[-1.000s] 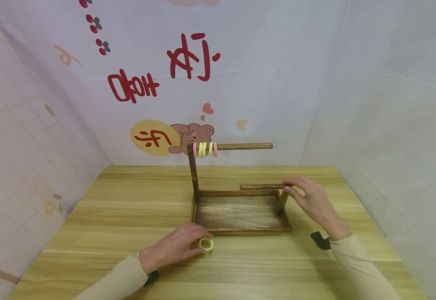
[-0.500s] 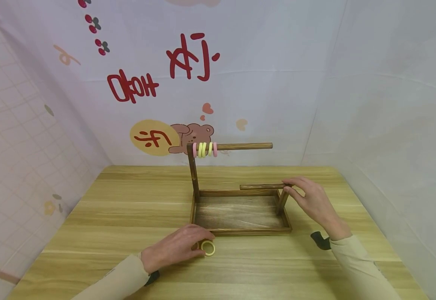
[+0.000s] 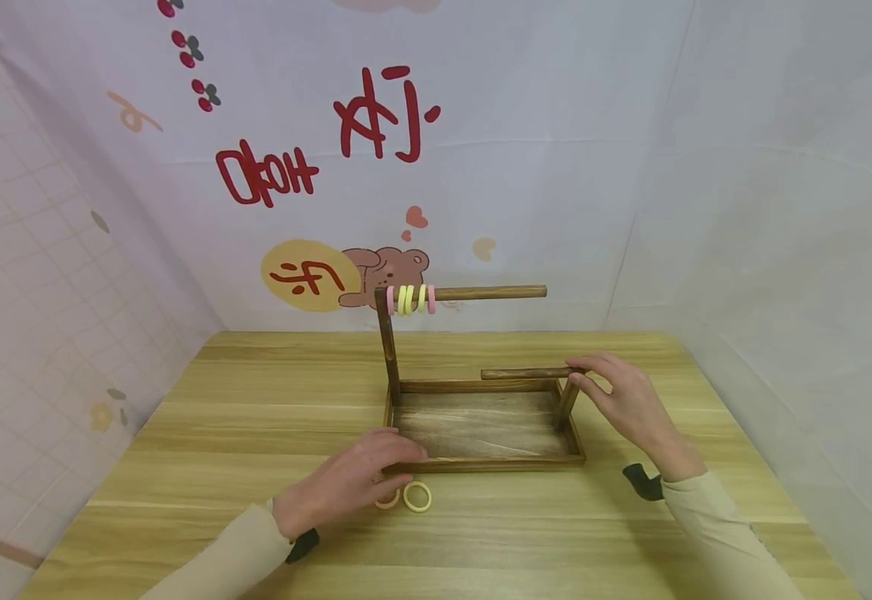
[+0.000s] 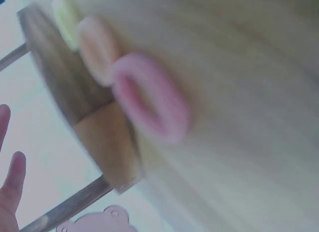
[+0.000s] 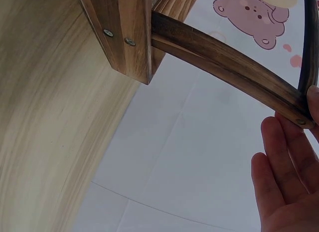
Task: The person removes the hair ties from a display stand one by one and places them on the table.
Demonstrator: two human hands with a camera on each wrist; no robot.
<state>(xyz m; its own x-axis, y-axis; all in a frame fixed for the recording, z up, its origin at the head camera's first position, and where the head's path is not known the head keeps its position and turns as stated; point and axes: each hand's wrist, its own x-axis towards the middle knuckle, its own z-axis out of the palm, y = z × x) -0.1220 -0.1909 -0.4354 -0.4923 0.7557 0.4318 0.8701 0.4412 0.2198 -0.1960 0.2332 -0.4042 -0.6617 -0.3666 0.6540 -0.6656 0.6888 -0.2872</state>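
My left hand is over the table just in front of the wooden rack's tray, thumb and fingers apart, holding nothing. By its thumb lie a flat yellow ring and an orange ring, the latter partly hidden. The left wrist view, blurred, adds a pink ring lying beside them. At the rack's right end, my right hand pinches the corner where the lower bar meets its short post. Several pink and yellow rings hang on the upper bar, near its tall post.
The tall post stands at the tray's left end. Both bars have a free end. A white printed cloth rises behind the wood-grain table. Dark devices sit at both wrists.
My left hand has let go of the yellow ring, which was tilted up in its fingers and now lies flat. The hand has lifted slightly away. My right hand has stayed put.
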